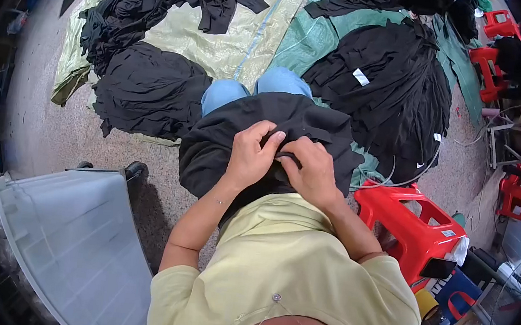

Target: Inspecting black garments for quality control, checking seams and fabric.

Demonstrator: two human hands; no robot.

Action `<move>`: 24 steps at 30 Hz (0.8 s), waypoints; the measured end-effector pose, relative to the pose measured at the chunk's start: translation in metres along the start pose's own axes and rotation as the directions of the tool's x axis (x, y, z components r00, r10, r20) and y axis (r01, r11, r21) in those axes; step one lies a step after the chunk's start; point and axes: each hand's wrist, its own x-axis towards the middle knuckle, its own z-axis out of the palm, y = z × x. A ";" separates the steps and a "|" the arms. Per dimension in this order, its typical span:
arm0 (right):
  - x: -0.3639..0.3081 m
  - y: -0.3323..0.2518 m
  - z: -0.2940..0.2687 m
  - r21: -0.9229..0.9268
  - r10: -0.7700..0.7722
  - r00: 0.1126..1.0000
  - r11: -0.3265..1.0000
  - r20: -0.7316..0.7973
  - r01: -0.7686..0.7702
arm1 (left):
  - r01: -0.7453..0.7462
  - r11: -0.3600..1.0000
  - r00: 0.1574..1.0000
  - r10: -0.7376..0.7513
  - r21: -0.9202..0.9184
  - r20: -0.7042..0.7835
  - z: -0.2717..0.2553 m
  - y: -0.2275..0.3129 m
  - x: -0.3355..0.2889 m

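A black garment (pixel 211 148) lies spread over my lap, and its folds hang to both sides of my knees. My left hand (pixel 252 153) pinches the cloth near the middle of it, thumb and fingers closed together. Close beside it, my right hand (pixel 309 167) grips another bit of the same cloth, with the fingers curled inward. Between the two hands the fabric is bunched; whether anything small is held there is hidden. The hands nearly touch at the fingertips.
Piles of black garments lie left (pixel 148 87) and right (pixel 386 87) on a pale woven sheet (pixel 212 49) and a green sheet (pixel 306 34). A red plastic stool (pixel 404 219) stands at my right with a phone (pixel 438 268) by it. A whitish plastic bin (pixel 75 238) is at my left.
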 end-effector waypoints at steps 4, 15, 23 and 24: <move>0.001 0.005 -0.005 0.110 0.083 0.994 0.990 0.077 -0.091 | 0.209 0.954 0.978 -0.205 -0.216 0.042 -0.005 -0.016 -0.007; 0.000 0.004 0.005 0.238 0.104 0.994 0.967 -0.022 -0.096 | 0.484 0.657 0.875 -0.350 -0.577 0.335 -0.008 -0.025 -0.019; -0.001 0.009 0.002 0.264 0.065 0.998 0.963 -0.006 -0.061 | 0.067 0.975 0.996 -0.051 -0.214 0.079 -0.005 -0.015 -0.028; -0.001 0.009 0.000 0.238 0.038 0.999 0.970 0.015 -0.040 | 0.044 0.976 0.996 -0.028 -0.214 0.081 -0.005 -0.016 -0.029</move>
